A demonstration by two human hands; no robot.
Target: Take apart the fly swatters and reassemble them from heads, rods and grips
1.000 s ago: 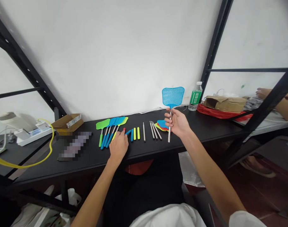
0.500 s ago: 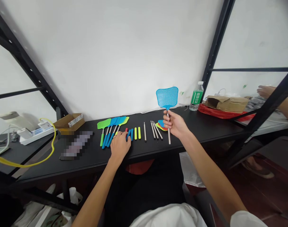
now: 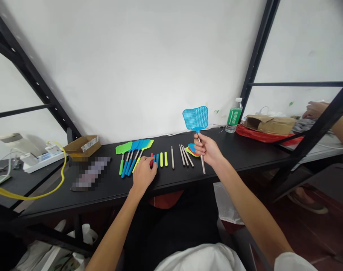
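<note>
My right hand (image 3: 209, 150) is closed round the metal rod of a fly swatter with a blue mesh head (image 3: 196, 118), held up above the table with no grip on the rod's lower end. Down at the table, my left hand (image 3: 144, 172) has its fingers closed on a red handle grip (image 3: 151, 161). Just right of it lie blue handle grips (image 3: 157, 160) and two yellow ones (image 3: 163, 159). Several metal rods (image 3: 183, 156) rest farther right. Loose swatter heads (image 3: 190, 149) are partly hidden behind my right hand. Whole fly swatters (image 3: 129, 160), green and blue, lie left of my left hand.
A water bottle (image 3: 234, 116) stands by the wall, near a flattened carton (image 3: 269, 123) on red plastic (image 3: 250, 136). Left are an open cardboard box (image 3: 82, 147), a power strip (image 3: 43, 162) and a yellow cable (image 3: 64, 165). Another person's hand (image 3: 315, 110) shows beyond the frame at right.
My left hand has shifted from the blue grips to the red one, which now shows between its fingers. The swatter in my right hand has tilted and moved slightly left.
</note>
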